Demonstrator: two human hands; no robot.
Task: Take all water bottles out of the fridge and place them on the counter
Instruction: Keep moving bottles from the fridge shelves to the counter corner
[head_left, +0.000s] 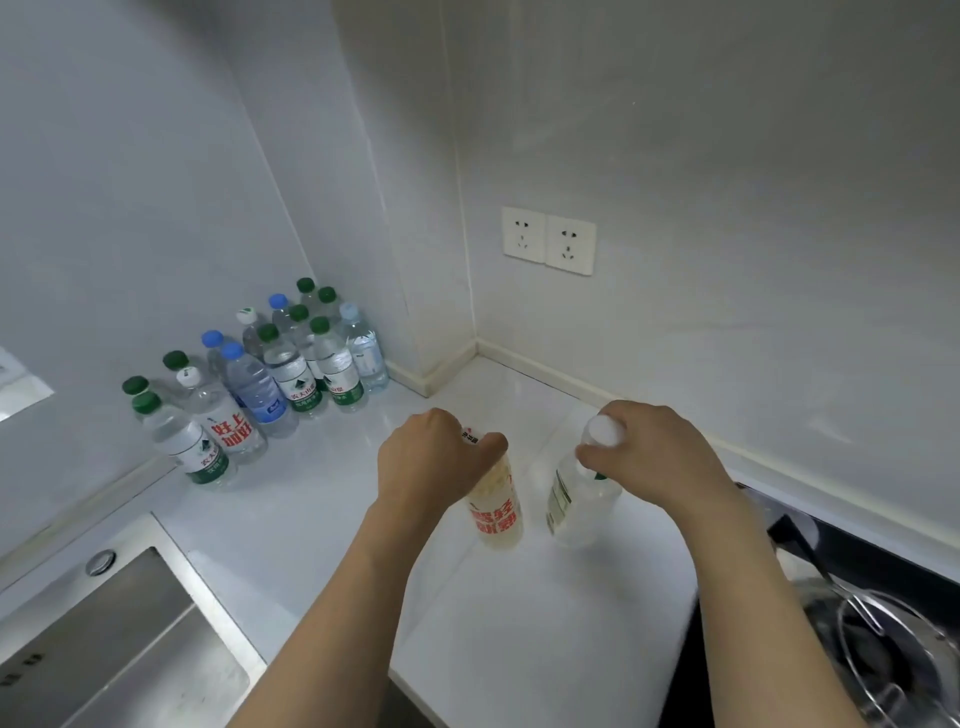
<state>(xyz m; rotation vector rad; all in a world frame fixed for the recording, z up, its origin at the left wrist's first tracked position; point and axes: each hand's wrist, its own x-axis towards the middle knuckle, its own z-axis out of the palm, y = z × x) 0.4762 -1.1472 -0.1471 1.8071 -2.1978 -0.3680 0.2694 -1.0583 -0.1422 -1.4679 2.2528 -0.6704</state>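
head view: my left hand (434, 462) grips the top of the red-label bottle (496, 512), my right hand (654, 457) grips the neck of the clear bottle (579, 499); both stand mid-counter (519, 623). the other bottles (270, 374) cluster at its back left corner, beside the sink (119, 649).

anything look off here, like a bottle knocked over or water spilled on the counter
Nothing stands out. The cluster of clear plastic water bottles in the corner stands upright on the white counter, with no puddle visible. The left hand grips a red-lettered bottle and the right hand a clear white-capped bottle, both roughly upright.
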